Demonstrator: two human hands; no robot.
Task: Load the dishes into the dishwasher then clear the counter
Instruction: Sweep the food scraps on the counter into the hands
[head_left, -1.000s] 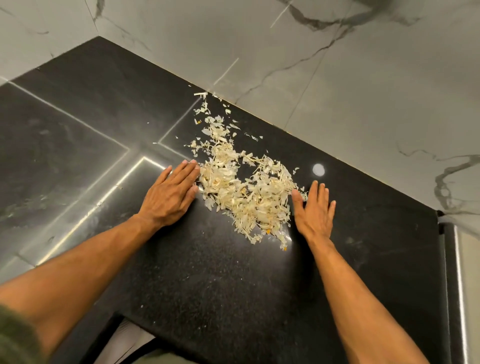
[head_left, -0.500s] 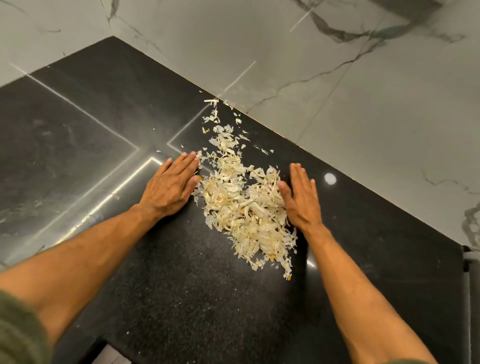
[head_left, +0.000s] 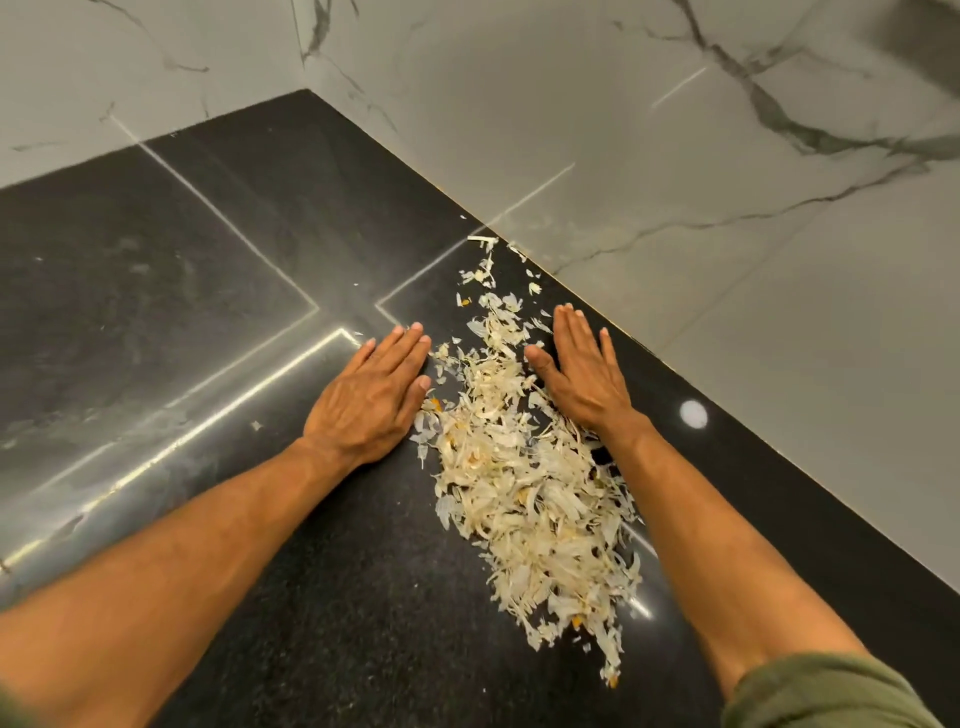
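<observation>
Both hands lay flat and gripped nothing. I noted the left hand (head_left: 371, 397) palm down on the black counter (head_left: 311, 597), fingers straight and together, and the right hand (head_left: 584, 371) likewise flat, thumb out. The scrap pile (head_left: 530, 499), pale cream papery shreds with a few orange flecks, lay in a long heap running out from the foot of the marble wall (head_left: 675, 182). The right hand sat between pile and wall, touching the shreds; the left flanked the pile's far side from the wall.
</observation>
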